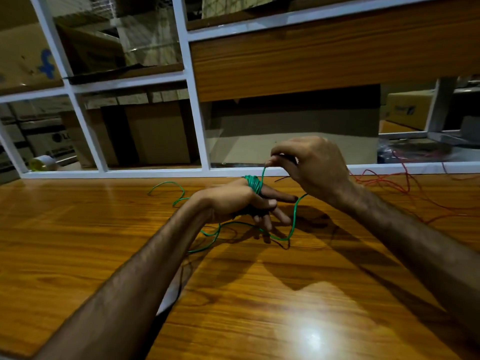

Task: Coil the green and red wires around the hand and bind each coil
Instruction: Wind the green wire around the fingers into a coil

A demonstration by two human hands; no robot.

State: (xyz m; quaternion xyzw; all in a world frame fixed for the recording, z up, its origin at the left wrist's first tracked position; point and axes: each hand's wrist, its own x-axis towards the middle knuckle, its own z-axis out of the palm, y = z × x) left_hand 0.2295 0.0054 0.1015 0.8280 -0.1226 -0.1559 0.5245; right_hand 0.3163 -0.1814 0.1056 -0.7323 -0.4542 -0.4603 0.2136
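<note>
**Wire coiling, green strand in hand**

Polished wood-grain tabletop (259,294), glossy with a lamp glare, set before white-framed glass partitions (193,105) backed by cardboard boxes.

Item 1: right hand (309,162), fingers curled, thumb and forefinger pinching one thin green wire (293,222) just above the coil.

Item 2: left hand (241,201), fingers extended and slightly spread, thumb laid across them; a tight green coil (254,184) of several turns, count not clear, wraps the fingers near the knuckles.

Item 3: loose green wire, round and plastic-sheathed, looping on the table beneath and left of both hands.

Item 4: red wire (389,183), thin, tangled loosely at the table's far right, well apart from the hands.

Item 5: one roll of tape (42,163) behind the glass, far left.
</note>
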